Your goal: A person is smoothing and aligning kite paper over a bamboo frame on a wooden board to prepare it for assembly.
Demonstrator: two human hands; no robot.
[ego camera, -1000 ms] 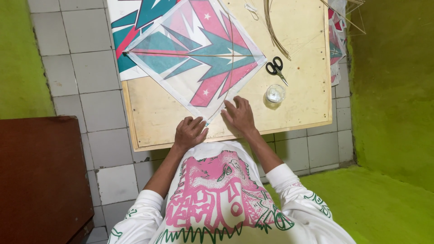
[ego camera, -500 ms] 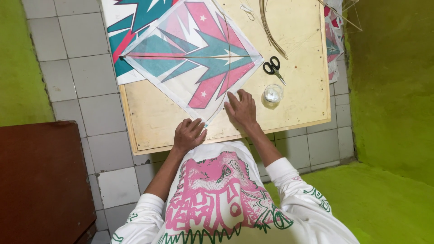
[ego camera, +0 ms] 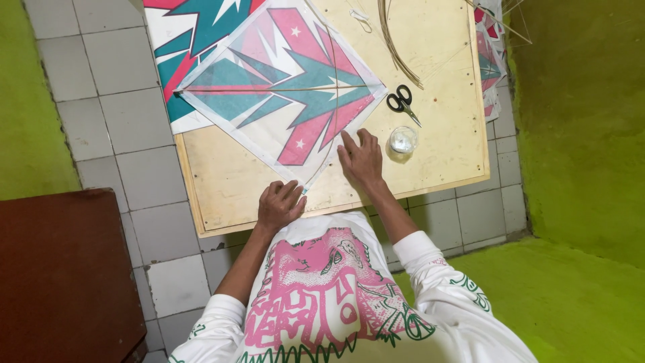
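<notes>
Paper kite (ego camera: pixel 282 94) top corner cut off; hands (ego camera: pixel 361 160) flat.

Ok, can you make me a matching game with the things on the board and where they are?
Things:
1. scissors
2. small clear jar
3. kite
4. left hand

Places:
A. at the kite's bottom tip
B. under the right hand's fingertips
C. just below the scissors
D. right of the kite, black handles

Pairs: 1-D, 2-C, 3-B, 4-A

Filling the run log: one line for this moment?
left hand: on kite corner | right hand: flat on kite edge | scissors, jar: untouched
</notes>
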